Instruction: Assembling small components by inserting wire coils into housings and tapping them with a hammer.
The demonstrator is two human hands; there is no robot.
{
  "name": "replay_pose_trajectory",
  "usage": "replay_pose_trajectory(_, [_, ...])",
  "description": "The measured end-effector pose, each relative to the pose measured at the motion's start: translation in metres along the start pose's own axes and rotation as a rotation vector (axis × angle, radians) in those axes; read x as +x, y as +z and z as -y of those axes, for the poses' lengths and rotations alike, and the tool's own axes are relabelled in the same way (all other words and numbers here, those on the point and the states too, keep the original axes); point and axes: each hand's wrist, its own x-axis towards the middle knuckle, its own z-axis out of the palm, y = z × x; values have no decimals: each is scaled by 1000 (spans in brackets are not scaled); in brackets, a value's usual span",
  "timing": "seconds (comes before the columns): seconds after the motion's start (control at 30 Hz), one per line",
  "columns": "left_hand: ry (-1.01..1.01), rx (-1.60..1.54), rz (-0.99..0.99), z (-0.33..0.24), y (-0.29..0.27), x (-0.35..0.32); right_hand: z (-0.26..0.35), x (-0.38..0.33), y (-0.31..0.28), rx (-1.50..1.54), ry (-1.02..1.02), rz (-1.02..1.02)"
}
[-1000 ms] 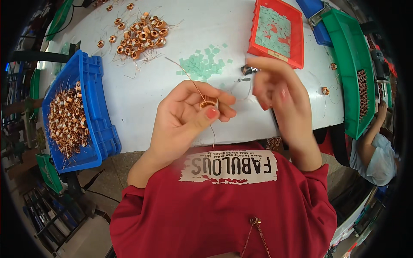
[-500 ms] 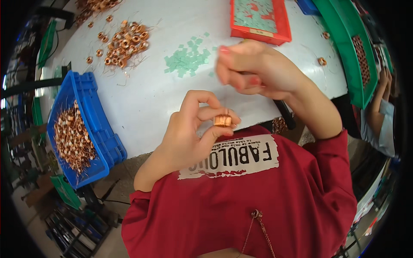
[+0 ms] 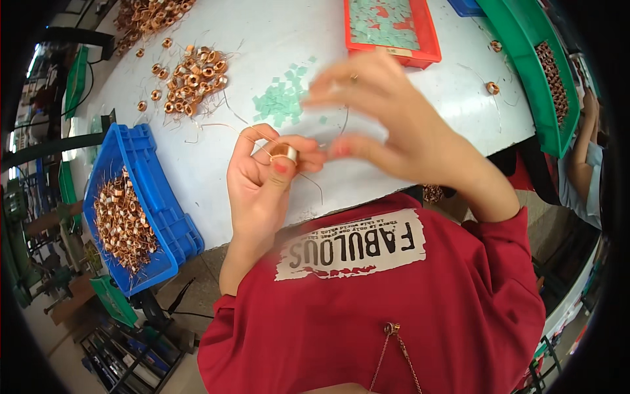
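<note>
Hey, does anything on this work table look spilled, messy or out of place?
Somewhat. Copper coils lie loose in a heap on the white table rather than in the blue bin, green paper squares are scattered outside the red tray, and two stray coils sit alone by the green tray.

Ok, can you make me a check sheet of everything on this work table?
Surface: white table, mostly bare in the middle.
Job's things: small copper coil pinched in the left hand; thin wire trails from it across the table.
Clutter: coil pile; green squares; blue bin of coils; red tray of green squares; green tray with coils; stray coil.
Hands: left hand shut on the coil; right hand blurred, fingers spread, above the table.
Cables: black cable at the far left edge.
Surroundings: another person's arm at right; racks on the floor at left.
</note>
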Motion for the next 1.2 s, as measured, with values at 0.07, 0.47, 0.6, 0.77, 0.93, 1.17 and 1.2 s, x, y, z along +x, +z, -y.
replay_pose_trajectory(0.07, [33,-63,-27,-1,-3,2,-2,-5,1,-78,-114,-24])
replay_pose_trajectory(0.47, [12,-181,-4,9,1,2,-15,-29,24,-232,-307,21])
replay_pose_trajectory(0.6, [97,-94,-17,6,2,8,3,-42,49,-98,-229,21])
replay_pose_trajectory(0.77, [117,-25,-33,2,-5,15,7,-36,41,-57,-99,-43])
replay_pose_trajectory(0.93, [-31,116,-70,-11,12,8,16,-16,9,-11,144,-56])
replay_pose_trajectory(1.17, [-147,447,-14,-18,30,0,12,11,-6,840,602,379])
replay_pose_trajectory(1.2, [-200,571,2,-19,27,-3,7,15,-4,889,561,495])
